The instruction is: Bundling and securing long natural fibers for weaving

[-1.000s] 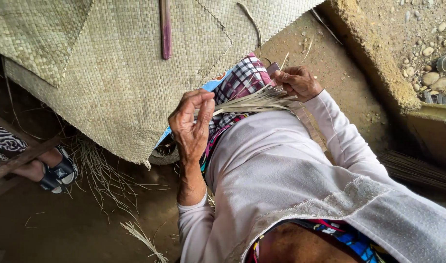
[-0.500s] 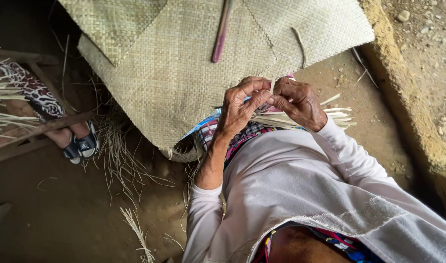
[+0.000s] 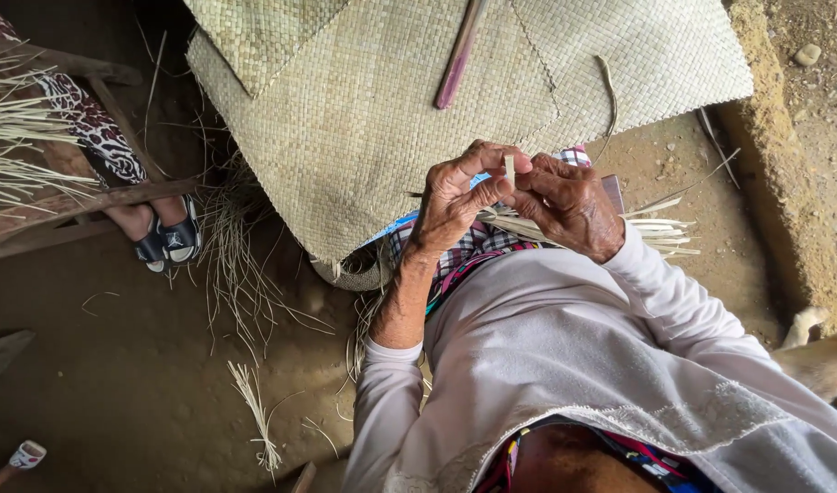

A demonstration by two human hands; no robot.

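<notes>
Both hands are coming together in front of the chest, left hand point(image 3: 455, 196) and right hand point(image 3: 564, 203) pinching one pale leaf strip point(image 3: 509, 168) upright between fingertips. It's sitting just above the woven mat point(image 3: 363, 119) edge, wrists bent inward.

Pale straw strip point(image 3: 509, 168) between both hands

White long-sleeved top, left sleeve pushed up forearm, lace-trimmed hem; plaid checked cloth over lap; bare hands

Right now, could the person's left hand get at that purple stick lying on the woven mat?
Probably yes, though not at once. The left hand is pinching a pale strip together with the right hand. The purple stick lies uncovered on the woven mat just ahead.
</notes>
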